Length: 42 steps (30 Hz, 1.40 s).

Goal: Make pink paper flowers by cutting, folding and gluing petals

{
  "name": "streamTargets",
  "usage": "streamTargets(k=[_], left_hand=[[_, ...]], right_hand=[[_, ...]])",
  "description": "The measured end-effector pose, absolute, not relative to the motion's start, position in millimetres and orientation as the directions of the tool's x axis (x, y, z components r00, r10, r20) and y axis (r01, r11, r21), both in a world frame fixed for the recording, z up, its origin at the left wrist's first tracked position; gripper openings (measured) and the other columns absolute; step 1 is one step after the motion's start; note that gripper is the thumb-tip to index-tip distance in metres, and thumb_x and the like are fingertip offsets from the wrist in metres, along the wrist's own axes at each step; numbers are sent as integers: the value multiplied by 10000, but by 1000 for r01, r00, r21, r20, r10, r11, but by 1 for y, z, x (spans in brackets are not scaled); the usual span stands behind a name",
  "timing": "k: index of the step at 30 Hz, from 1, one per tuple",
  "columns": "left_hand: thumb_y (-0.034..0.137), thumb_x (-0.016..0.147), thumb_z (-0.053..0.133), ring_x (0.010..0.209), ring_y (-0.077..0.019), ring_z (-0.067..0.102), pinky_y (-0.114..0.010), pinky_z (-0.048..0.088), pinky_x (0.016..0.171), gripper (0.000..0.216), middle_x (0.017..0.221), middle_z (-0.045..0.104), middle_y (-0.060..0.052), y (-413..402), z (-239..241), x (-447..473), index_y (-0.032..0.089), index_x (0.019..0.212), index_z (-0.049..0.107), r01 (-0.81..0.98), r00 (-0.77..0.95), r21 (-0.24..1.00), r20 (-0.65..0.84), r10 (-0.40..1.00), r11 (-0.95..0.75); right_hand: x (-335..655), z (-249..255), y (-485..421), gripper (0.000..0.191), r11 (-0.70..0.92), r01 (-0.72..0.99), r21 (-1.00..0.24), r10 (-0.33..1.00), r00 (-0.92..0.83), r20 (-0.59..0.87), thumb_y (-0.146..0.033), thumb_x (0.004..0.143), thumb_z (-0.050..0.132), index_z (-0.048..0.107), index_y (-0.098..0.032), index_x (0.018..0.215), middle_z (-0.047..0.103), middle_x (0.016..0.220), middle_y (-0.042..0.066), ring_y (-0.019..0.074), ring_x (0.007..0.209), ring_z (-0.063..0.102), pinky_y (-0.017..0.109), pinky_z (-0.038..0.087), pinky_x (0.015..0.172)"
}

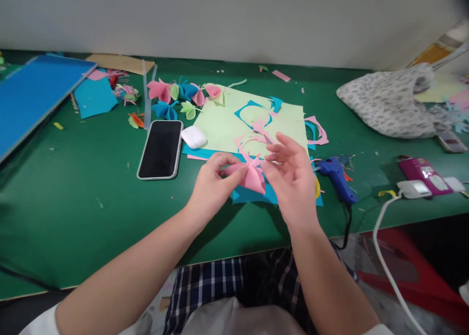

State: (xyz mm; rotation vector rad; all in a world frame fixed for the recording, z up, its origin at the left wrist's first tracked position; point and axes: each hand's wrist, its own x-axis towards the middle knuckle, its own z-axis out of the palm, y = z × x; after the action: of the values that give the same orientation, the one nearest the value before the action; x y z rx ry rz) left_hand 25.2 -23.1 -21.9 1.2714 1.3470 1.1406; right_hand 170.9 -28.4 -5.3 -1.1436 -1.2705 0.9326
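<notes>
My left hand (216, 181) pinches a pink paper flower (254, 177) between thumb and fingers, just above the front of the paper pile. Thin pink stamens stick up from the flower's top. At the flower's right side is my right hand (293, 178), its thumb and forefinger close together by the stamens and the other fingers raised and apart. What lies between those two fingertips is too small to make out. Below and behind the hands lie a pale green sheet (220, 129), a blue sheet (245, 195) and pink cut-out scraps (240, 142).
Finished paper flowers (161, 90) lie at the back left, behind a phone (160, 151) and a white earbud case (194, 137). On the right are a blue glue gun (337, 178) with its cord, a patterned cloth bag (384, 102) and a magenta device (425, 173). A blue board (36, 95) is far left.
</notes>
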Motion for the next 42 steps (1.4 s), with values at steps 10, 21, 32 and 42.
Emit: streamTargets(k=[10, 21, 32, 42], left_hand=[[294, 745, 645, 847, -159, 542, -275, 445, 696, 105, 842, 565, -9, -26, -23, 25, 196, 720, 617, 186, -82, 981, 62, 995, -46], [349, 720, 677, 763, -133, 555, -255, 447, 670, 176, 814, 575, -12, -21, -23, 23, 180, 735, 627, 56, -101, 995, -78, 992, 84], [279, 748, 631, 839, -154, 554, -285, 448, 743, 83, 848, 567, -16, -23, -21, 22, 201, 721, 631, 420, -109, 899, 186, 976, -124], [283, 753, 632, 821, -148, 563, -287, 459, 767, 79, 833, 564, -7, -23, -20, 22, 205, 743, 641, 467, -87, 869, 230, 969, -164]], right_hand=[[181, -11, -21, 170, 166, 148, -975, 960, 203, 194, -276, 874, 543, 624, -202, 744, 606, 623, -46, 77, 619, 588, 194, 476, 607], [191, -10, -18, 131, 125, -113, -986, 977, 187, 102, -160, 703, 723, 724, -232, 812, 740, 776, -8, 151, 746, 703, 301, 567, 751], [192, -10, -19, 212, 102, -66, -993, 992, 75, 97, -160, 734, 650, 709, -263, 909, 629, 711, -35, 90, 646, 563, 219, 484, 610], [190, -9, -23, 186, 64, 39, -997, 998, 1, 64, -207, 812, 563, 707, -253, 921, 622, 673, -24, 100, 611, 550, 212, 420, 524]])
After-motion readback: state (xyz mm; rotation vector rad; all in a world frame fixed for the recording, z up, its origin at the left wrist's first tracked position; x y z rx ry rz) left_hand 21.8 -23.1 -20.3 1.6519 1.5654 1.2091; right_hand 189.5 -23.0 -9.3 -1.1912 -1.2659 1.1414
